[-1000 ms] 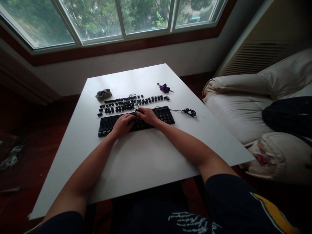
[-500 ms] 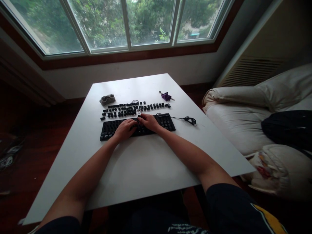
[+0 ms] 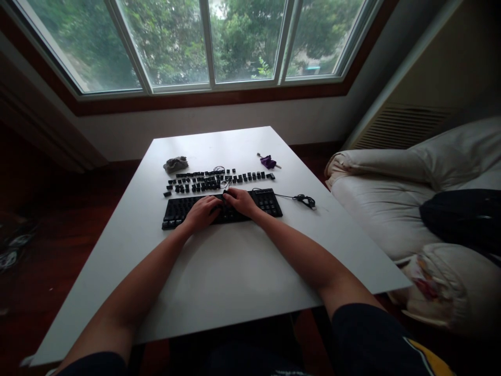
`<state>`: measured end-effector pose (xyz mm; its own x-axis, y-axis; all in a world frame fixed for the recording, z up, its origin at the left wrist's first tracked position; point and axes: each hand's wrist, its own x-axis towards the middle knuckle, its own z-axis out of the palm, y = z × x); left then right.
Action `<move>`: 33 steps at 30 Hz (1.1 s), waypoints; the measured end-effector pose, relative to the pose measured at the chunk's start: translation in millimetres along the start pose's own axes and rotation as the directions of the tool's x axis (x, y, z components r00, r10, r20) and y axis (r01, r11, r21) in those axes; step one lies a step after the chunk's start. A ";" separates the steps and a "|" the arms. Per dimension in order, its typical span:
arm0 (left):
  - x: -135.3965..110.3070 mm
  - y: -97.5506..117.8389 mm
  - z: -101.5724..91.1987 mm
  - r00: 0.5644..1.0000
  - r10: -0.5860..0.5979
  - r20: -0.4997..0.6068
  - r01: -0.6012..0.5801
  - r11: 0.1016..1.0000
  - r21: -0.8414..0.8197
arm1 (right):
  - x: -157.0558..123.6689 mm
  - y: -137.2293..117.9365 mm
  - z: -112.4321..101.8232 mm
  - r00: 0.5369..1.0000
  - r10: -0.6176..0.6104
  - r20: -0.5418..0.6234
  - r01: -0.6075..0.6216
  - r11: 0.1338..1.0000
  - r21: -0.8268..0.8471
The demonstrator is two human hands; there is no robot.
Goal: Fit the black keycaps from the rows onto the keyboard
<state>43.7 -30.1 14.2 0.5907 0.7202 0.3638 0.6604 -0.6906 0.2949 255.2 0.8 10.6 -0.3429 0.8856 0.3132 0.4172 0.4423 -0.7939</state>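
Dozens of loose black keycaps (image 3: 207,184) lie in rough rows on the white worktop (image 3: 242,266), just beyond the black keyboard (image 3: 180,209), whose near left corner and right-hand block appear to carry caps. The work therefore looks partly complete: the loose caps remain off the board, and the hands hide its middle. The left hand (image 3: 202,211) rests over that middle with fingers loosely bent, the right hand (image 3: 240,201) sits beside it, fingertips drawn together, and whether either grip has hold of a keycap is not discernible.
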 end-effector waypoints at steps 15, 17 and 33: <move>-0.2 1.4 -0.4 1.000 0.001 -0.013 -0.001 1.000 0.002 | 0.0 1.4 0.8 1.000 0.007 0.005 -0.008 1.000 0.026; 0.0 1.4 -0.5 1.000 0.002 -0.010 -0.002 1.000 0.003 | 0.1 1.7 0.6 1.000 -0.003 0.003 0.003 1.000 0.017; -0.5 4.0 -2.2 0.999 -0.037 -0.015 0.036 0.998 -0.057 | 5.0 15.4 6.2 0.999 0.048 0.013 -0.049 0.973 0.227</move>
<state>45.1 -33.4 17.2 0.5585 0.7443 0.3662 0.6539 -0.6667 0.3578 254.7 11.2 -3.3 -0.3339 0.9037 0.2680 0.2320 0.3543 -0.9059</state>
